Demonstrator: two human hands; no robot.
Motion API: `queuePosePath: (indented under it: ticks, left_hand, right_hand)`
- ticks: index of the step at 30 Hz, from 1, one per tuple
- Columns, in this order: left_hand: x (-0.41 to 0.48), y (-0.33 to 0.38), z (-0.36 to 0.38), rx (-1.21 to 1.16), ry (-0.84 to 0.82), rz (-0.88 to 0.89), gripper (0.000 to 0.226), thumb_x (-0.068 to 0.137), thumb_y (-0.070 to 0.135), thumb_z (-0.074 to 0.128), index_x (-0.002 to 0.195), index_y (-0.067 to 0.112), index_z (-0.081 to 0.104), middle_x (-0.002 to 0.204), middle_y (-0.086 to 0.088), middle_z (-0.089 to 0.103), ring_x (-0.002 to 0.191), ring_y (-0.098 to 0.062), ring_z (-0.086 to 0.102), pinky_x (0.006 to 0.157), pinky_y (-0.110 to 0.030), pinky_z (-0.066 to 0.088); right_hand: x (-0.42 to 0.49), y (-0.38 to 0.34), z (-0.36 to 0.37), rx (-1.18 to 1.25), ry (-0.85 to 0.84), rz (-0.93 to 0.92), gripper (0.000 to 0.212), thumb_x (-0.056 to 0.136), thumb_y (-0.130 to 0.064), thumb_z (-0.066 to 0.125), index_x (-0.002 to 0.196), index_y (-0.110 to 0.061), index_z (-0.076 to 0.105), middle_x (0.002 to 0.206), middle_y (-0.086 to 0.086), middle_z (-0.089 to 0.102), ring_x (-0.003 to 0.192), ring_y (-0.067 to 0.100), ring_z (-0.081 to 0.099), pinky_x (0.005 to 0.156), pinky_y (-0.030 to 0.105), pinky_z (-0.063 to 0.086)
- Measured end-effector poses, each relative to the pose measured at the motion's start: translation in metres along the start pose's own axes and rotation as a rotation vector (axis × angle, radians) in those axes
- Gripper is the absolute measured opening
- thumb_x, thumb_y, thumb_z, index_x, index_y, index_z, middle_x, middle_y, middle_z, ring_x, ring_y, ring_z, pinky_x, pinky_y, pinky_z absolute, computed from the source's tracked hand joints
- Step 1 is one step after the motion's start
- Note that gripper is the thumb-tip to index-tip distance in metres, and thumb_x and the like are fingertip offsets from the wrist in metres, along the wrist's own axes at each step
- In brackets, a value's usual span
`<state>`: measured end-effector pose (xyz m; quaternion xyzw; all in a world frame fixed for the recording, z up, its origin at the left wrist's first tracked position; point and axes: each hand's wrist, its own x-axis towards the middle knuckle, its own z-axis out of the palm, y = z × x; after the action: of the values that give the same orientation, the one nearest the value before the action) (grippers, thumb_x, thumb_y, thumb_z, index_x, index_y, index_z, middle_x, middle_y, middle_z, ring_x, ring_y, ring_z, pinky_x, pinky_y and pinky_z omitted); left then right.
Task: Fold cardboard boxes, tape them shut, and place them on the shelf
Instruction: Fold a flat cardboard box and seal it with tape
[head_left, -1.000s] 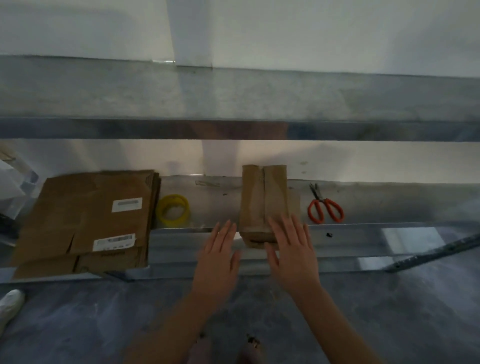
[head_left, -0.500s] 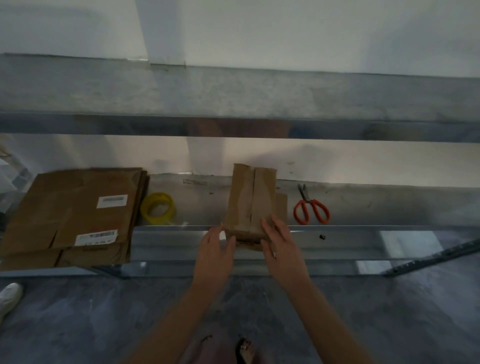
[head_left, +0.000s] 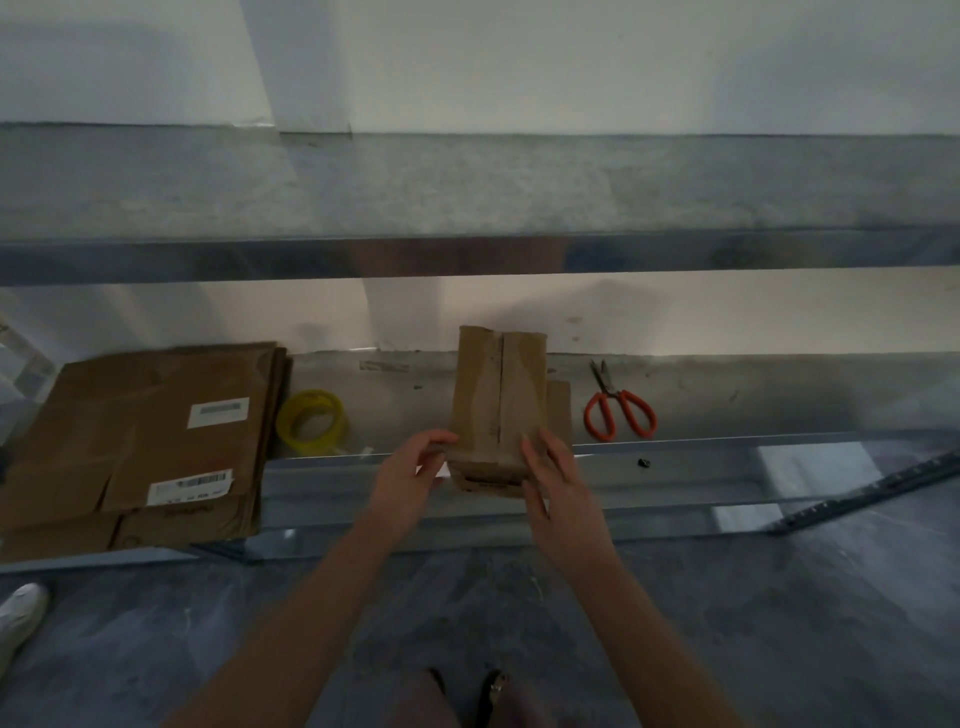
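A small brown cardboard box (head_left: 498, 395), its top flaps meeting in a centre seam, stands on the lower metal shelf (head_left: 727, 467) with its near end over the front edge. My left hand (head_left: 410, 478) grips its near left corner, thumb on top and fingers curled beneath. My right hand (head_left: 558, 488) holds the near right corner, fingers along the side and thumb on the front face. A yellow tape roll (head_left: 311, 421) lies left of the box. Red-handled scissors (head_left: 618, 410) lie to its right.
A stack of flattened cardboard boxes (head_left: 140, 441) with white labels fills the shelf's left end. The upper shelf (head_left: 467, 187) spans the view above. A small dark bit (head_left: 644, 461) sits on the lower shelf's rim. A white shoe (head_left: 21, 618) shows on the grey floor at left.
Both hands moved from lying flat at the box's near end to taking hold of its near corners. The view has shifted slightly, so everything sits further left.
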<state>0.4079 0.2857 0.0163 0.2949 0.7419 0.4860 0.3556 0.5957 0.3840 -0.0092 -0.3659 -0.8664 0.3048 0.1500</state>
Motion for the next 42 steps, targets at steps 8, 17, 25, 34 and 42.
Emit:
queuePosePath:
  ticks: [8,17,25,34,42]
  left_hand:
    - [0.020,-0.013,-0.014,0.340,0.019,0.224,0.009,0.090,0.010,0.064,0.093,0.018,0.063,0.094,0.006,0.065,0.089,-0.005,0.060,0.076,-0.007,0.044]
    - [0.024,-0.016,-0.033,0.463,-0.156,0.306,0.017,0.095,0.012,0.055,0.087,0.026,0.052,0.088,0.010,0.062,0.084,-0.001,0.058,0.074,-0.019,0.043]
    - [0.028,-0.014,-0.028,0.484,-0.156,0.148,0.014,0.100,0.014,0.045,0.110,0.023,0.046,0.086,0.011,0.057,0.084,-0.011,0.059,0.073,-0.024,0.041]
    - [0.042,-0.020,0.000,0.392,-0.107,-0.017,0.020,0.095,0.015,0.053,0.115,0.016,0.050,0.107,-0.006,0.060,0.100,-0.024,0.056,0.089,-0.038,0.046]
    - [-0.002,-0.027,-0.002,0.385,0.064,0.346,0.033,0.097,0.021,0.050,0.130,0.020,0.053,0.127,0.007,0.050,0.111,-0.004,0.052,0.098,-0.028,0.045]
  right_hand:
    - [0.004,0.003,0.001,-0.005,0.019,-0.019,0.053,0.101,-0.037,0.039,0.153,-0.030,0.030,0.161,-0.009,0.015,0.140,0.011,0.033,0.110,0.026,0.037]
    - [0.010,0.009,0.004,-0.068,0.108,-0.036,0.043,0.099,-0.034,0.045,0.142,-0.028,0.049,0.149,-0.004,0.038,0.124,0.012,0.052,0.093,0.026,0.052]
    - [0.012,0.009,0.002,-0.057,0.110,-0.051,0.042,0.101,-0.034,0.044,0.142,-0.028,0.050,0.148,-0.006,0.037,0.121,0.007,0.051,0.096,0.015,0.041]
    - [0.009,0.009,0.004,-0.007,0.132,-0.055,0.044,0.099,-0.033,0.046,0.143,-0.026,0.049,0.148,-0.002,0.040,0.123,0.007,0.050,0.102,0.019,0.041]
    - [0.011,0.012,0.001,0.059,0.059,-0.057,0.054,0.097,-0.038,0.051,0.149,-0.038,0.036,0.156,-0.010,0.024,0.135,0.002,0.032,0.108,0.025,0.038]
